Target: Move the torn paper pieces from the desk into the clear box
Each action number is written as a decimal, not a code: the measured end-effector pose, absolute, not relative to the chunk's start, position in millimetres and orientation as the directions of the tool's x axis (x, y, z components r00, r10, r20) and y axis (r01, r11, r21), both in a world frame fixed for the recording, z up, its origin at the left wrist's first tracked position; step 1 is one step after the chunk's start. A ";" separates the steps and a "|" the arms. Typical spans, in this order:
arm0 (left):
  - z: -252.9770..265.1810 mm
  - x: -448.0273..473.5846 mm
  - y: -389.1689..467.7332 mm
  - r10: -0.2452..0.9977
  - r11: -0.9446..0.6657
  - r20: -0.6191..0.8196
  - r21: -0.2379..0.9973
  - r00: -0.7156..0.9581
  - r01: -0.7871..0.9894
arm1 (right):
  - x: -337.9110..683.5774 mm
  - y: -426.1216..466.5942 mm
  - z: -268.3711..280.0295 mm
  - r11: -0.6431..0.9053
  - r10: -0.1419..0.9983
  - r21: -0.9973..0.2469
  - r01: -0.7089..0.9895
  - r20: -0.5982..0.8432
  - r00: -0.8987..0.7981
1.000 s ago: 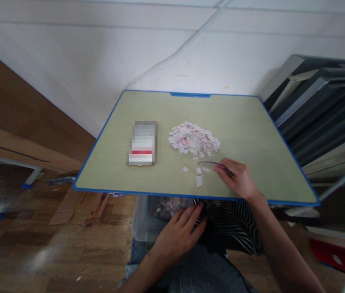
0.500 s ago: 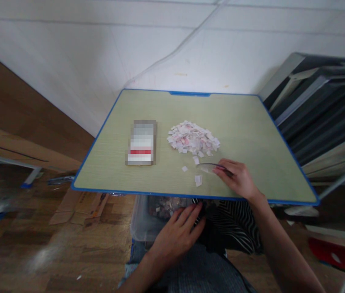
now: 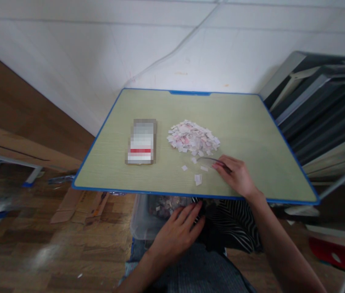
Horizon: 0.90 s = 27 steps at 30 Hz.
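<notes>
My right hand (image 3: 231,173) is closed around a pair of thin dark tweezers (image 3: 213,159) over the board's front half. The tips point left, close to a small white paper piece (image 3: 194,160) at the near edge of a heap of pale paper bits (image 3: 193,138). A few loose pieces lie nearer me, among them a larger white square (image 3: 198,179). Below the board's front edge, my left hand (image 3: 181,228) rests with fingers stretched out over dark striped cloth, holding nothing that I can see.
The pale green board (image 3: 236,118) has a blue rim. A phone-like slab (image 3: 141,141), its face blurred, lies left of the heap. A clear plastic bin (image 3: 140,221) sits underneath. Cardboard (image 3: 77,207) lies on the floor, and dark panels (image 3: 321,93) lean at right.
The tweezers have shifted slightly away from me, toward the heap. One paper piece near the tips has moved a little left, and another now shows under the tweezers. My left hand stays put.
</notes>
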<state>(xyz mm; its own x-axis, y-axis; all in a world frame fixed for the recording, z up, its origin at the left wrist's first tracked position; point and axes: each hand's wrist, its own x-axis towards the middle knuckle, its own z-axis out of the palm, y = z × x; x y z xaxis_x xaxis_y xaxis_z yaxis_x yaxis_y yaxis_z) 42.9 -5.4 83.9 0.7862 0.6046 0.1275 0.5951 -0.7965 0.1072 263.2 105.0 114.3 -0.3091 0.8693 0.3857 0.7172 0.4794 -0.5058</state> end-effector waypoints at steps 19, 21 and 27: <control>83.5 43.6 -5.1 0.609 -0.793 0.123 0.120 0.784 0.597 | 268.9 98.0 119.3 0.477 0.863 -0.530 0.701 0.431 -0.262; 83.4 43.5 -6.0 0.608 -0.794 0.119 0.116 0.785 0.597 | 269.9 96.7 119.7 0.480 0.860 -0.531 0.698 0.442 -0.255; 83.0 44.0 -6.5 0.609 -0.793 0.122 0.096 0.784 0.601 | 266.5 97.9 120.9 0.505 0.851 -0.538 0.674 0.440 -0.286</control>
<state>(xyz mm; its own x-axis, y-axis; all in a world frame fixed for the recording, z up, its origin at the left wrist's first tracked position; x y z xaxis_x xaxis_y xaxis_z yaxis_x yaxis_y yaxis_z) 44.0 -6.5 83.0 0.7839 0.6087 0.1220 0.6012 -0.7934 0.0956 266.5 97.9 120.9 -0.2864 0.8512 0.4398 0.6745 0.5052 -0.5384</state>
